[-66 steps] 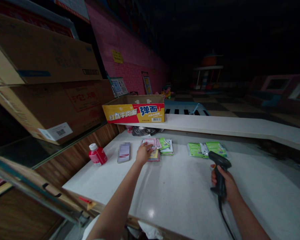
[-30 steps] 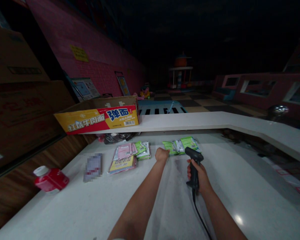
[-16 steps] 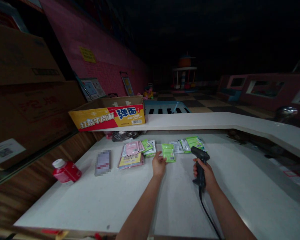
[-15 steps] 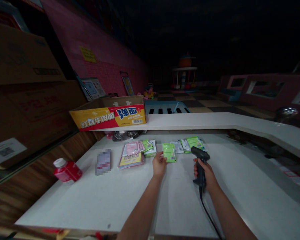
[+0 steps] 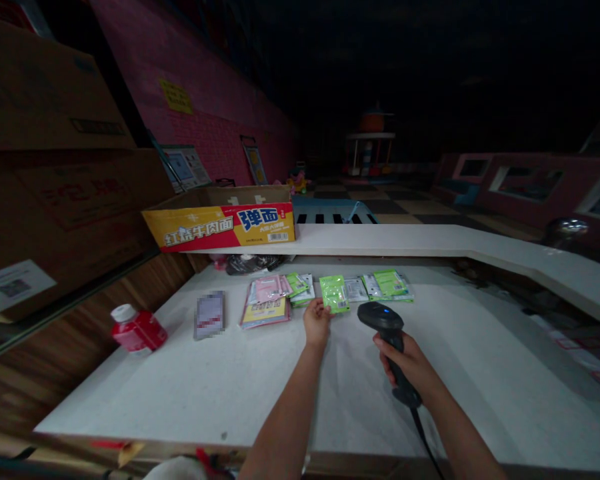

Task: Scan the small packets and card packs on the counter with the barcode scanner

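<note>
My left hand (image 5: 317, 321) is closed by pinch on the lower left corner of a green packet (image 5: 334, 293), which lies on the white table (image 5: 260, 393). Wrapped round a black barcode scanner (image 5: 381, 317) is my right hand (image 5: 409, 363); a small blue light shows on top of it, and its head points left toward the packet. Right of that packet lie a white-and-grey packet (image 5: 355, 289) and another green packet (image 5: 389, 283). To the left, pink packets (image 5: 269, 289) rest on a yellow-and-pink sheet (image 5: 265, 313), beside more green and white ones.
A red bottle with white cap (image 5: 138, 329) and a blurred-out flat item (image 5: 210, 315) are on the left. A raised shelf (image 5: 380, 239) with an open yellow-and-red carton (image 5: 220, 225) runs along the back. Brown cardboard boxes (image 5: 80, 200) are stacked left. The scanner's cable (image 5: 423, 433) trails toward me.
My right hand has turned the scanner leftward and brought it nearer the green packet; its blue light now shows. The packet in my left hand is slightly tilted. The view has shifted a little.
</note>
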Demonstrator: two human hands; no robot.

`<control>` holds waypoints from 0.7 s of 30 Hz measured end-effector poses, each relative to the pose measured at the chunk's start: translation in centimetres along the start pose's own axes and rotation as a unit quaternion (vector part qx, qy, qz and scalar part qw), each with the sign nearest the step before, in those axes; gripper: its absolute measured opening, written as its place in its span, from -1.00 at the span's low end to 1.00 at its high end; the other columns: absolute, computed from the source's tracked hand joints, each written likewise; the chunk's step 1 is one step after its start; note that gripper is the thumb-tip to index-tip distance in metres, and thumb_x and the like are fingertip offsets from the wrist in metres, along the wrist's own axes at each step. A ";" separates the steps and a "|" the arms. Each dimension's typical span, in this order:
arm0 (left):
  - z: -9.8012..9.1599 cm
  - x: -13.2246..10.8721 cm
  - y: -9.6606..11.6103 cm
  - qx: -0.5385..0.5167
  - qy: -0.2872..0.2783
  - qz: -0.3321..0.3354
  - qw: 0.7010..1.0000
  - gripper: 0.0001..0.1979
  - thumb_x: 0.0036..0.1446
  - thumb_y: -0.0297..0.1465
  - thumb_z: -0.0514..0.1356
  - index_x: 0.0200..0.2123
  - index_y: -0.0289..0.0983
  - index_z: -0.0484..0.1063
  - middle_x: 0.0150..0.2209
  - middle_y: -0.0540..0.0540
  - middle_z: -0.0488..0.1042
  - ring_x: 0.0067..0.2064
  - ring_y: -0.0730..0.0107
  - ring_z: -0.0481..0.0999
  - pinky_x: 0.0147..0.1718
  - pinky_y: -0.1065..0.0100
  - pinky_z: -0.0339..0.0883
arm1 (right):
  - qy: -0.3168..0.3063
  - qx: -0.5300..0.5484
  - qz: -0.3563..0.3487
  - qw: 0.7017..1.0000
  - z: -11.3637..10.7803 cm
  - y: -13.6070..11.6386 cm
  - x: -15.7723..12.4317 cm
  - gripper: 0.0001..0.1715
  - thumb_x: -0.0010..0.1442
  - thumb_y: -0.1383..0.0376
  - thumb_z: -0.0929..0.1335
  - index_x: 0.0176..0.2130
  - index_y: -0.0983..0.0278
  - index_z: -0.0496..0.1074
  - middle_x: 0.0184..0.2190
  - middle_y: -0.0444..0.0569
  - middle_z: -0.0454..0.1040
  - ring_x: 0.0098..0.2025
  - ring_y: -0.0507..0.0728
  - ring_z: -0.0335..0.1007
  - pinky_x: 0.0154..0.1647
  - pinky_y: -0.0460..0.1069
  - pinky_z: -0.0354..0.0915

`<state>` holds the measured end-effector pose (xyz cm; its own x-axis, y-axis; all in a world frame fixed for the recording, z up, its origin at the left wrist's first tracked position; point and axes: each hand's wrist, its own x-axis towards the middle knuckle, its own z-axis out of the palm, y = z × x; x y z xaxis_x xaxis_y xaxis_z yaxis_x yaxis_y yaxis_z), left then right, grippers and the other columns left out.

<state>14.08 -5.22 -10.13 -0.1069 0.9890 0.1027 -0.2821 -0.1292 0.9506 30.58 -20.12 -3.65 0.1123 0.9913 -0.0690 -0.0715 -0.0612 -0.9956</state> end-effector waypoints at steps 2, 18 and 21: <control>0.0 0.0 0.1 0.017 0.000 0.009 1.000 -0.80 -0.07 -0.39 0.24 -0.30 -0.26 0.38 -0.39 -0.04 0.50 -0.34 0.36 0.55 -0.34 0.32 0.51 | 0.005 -0.014 -0.002 1.000 0.2 0.1 -0.7 -0.53 -0.02 -0.07 0.45 -0.37 0.24 0.34 -0.73 -0.25 0.32 -0.80 -0.01 0.17 -0.82 -0.13 0.12; -0.1 0.2 -0.3 -0.026 -0.006 0.013 1.000 -0.61 -0.18 -0.20 0.37 -0.32 -0.28 0.36 -0.42 -0.04 0.49 -0.37 0.34 0.53 -0.39 0.33 0.48 | 0.060 0.028 0.027 0.997 -0.4 1.2 1.2 -0.49 -0.08 -0.07 0.48 -0.31 0.23 0.35 -0.71 -0.25 0.34 -0.78 0.01 0.20 -0.81 -0.11 0.14; -0.2 0.3 -0.4 -0.021 -0.008 0.011 1.000 -0.58 -0.20 -0.18 0.38 -0.33 -0.28 0.35 -0.43 -0.05 0.48 -0.37 0.34 0.53 -0.39 0.31 0.47 | 0.075 0.086 0.032 0.993 -1.1 1.2 3.1 -0.49 -0.07 -0.04 0.49 -0.29 0.25 0.37 -0.70 -0.23 0.36 -0.77 0.00 0.22 -0.79 -0.11 0.16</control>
<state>14.01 -4.91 -10.51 -0.0983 0.9868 0.1287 -0.3188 -0.1538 0.9353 31.95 -17.30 -5.13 0.2468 0.9568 -0.1536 -0.2500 -0.0902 -0.9640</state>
